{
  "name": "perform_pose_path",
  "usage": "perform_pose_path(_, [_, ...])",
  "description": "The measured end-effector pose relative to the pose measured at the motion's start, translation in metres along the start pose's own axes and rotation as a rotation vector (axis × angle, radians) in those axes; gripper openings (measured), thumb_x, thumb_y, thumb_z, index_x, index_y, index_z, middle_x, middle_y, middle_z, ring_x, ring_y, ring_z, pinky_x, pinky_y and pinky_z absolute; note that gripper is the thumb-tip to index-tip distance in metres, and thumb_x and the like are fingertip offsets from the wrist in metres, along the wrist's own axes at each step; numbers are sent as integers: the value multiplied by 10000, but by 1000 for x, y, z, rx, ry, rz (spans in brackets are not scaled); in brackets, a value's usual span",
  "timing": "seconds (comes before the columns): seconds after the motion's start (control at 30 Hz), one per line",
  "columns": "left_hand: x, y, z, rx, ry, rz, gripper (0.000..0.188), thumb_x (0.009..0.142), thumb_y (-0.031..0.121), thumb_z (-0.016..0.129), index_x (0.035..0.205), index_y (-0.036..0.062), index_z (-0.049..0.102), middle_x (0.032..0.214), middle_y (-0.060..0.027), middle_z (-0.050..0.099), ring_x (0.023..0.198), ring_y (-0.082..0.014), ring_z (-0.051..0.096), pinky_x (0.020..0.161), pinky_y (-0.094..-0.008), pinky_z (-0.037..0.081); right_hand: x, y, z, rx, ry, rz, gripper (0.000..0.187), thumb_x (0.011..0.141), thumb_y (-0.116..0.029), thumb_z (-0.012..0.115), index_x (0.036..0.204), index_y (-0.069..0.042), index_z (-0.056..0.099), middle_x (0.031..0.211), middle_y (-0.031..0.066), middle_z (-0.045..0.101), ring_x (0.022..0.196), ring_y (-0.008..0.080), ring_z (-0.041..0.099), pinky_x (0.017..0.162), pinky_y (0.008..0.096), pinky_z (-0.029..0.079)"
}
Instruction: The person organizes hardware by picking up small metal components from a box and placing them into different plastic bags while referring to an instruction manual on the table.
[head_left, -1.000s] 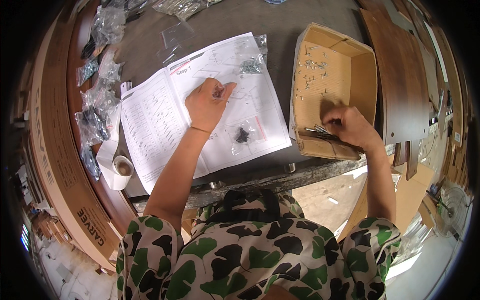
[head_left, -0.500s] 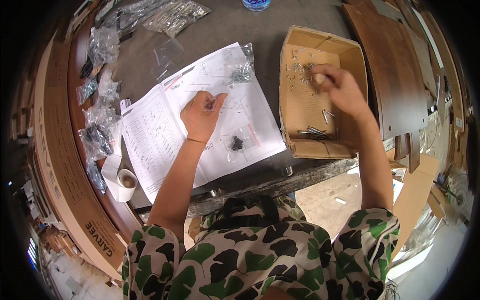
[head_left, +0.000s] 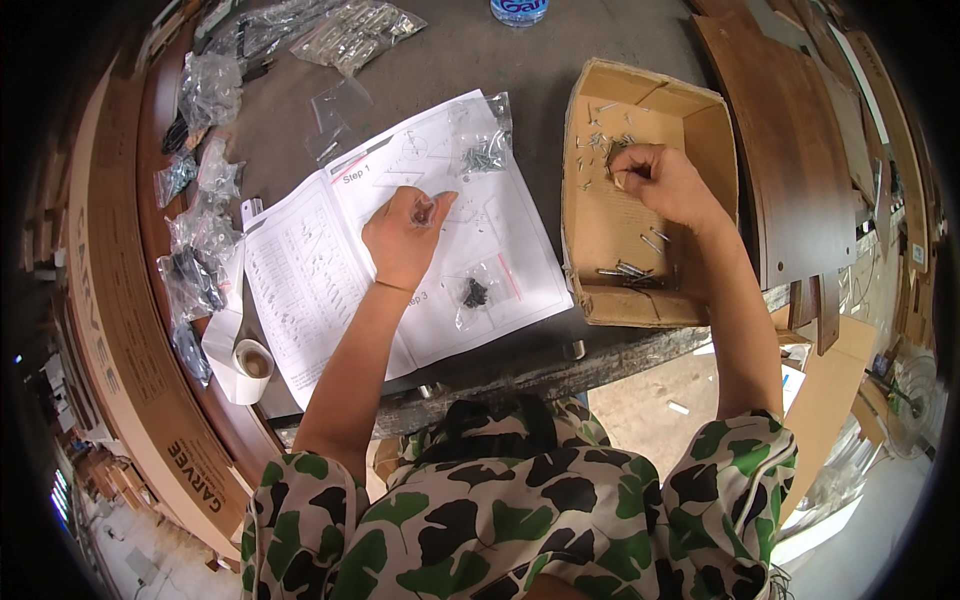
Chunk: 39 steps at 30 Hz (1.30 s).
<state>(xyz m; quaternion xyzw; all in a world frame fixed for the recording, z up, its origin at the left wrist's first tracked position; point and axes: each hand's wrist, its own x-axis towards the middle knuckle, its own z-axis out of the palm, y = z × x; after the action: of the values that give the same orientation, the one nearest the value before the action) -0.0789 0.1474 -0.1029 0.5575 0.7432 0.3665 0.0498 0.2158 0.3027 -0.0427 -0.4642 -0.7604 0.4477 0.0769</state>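
Grey bench [head_left: 480, 60] w/ open instruction sheet [head_left: 400, 250]: left hand [head_left: 405, 240] rests on it, fingers curled round small screws [head_left: 424, 210]. Right hand [head_left: 665, 185] pinches loose screws inside cardboard box [head_left: 640, 190] (grip partly hidden). Risk: tiny hardware could slip & roll off the edge.

Packets, box and printed sheets around the open instruction booklet [head_left: 400, 260]

A brown cardboard box [head_left: 645, 190] lies just right of the booklet; clear plastic bags of dark hardware [head_left: 478, 148] [head_left: 472, 295] rest on its pages, more clear bags [head_left: 200, 200] pile to its left and beyond it [head_left: 350, 30], and a blue-labelled bottle [head_left: 518, 10] stands beyond it.
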Motion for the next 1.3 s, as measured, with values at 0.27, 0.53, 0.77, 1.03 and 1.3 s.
perform_pose_path(0.27, [-1,-2,1,-30,9,6,328,716,240,829,722,47,563,619,-72,635,543,-163,625,513,-254,484,17,38,-18,-243,518,86,226,870,-124,562,1063,-35,638,982,154,651,910,270,633,809,361,480])
perform_pose_path(0.53, [-1,-3,4,-44,86,49,359,689,277,827,661,91,521,570,-24,596,492,-201,581,451,-290,445,24,28,8,-688,518,-68,393,783,-7,501,1172,17,554,1168,226,545,1076,420,486,940,455,419])
perform_pose_path(0.77, [-1,-3,4,-33,75,48,359,690,280,826,664,93,521,568,-23,591,489,-207,576,445,-298,437,20,40,-7,-510,525,-95,339,816,8,478,1135,-36,583,1114,197,571,1071,396,498,943,441,404])
perform_pose_path(1.03, [0,-3,4,-21,73,48,356,692,289,824,666,93,528,572,-27,592,489,-215,576,444,-298,438,29,25,6,-549,479,-121,428,790,13,484,1204,-55,569,1160,202,559,1105,402,464,969,437,393])
perform_pose_path(1.3, [0,-2,3,-23,68,37,354,690,279,826,666,92,526,570,-24,591,490,-202,577,447,-291,440,25,25,3,-449,482,-147,397,819,17,468,1184,-76,593,1130,184,563,1074,382,472,954,435,389])
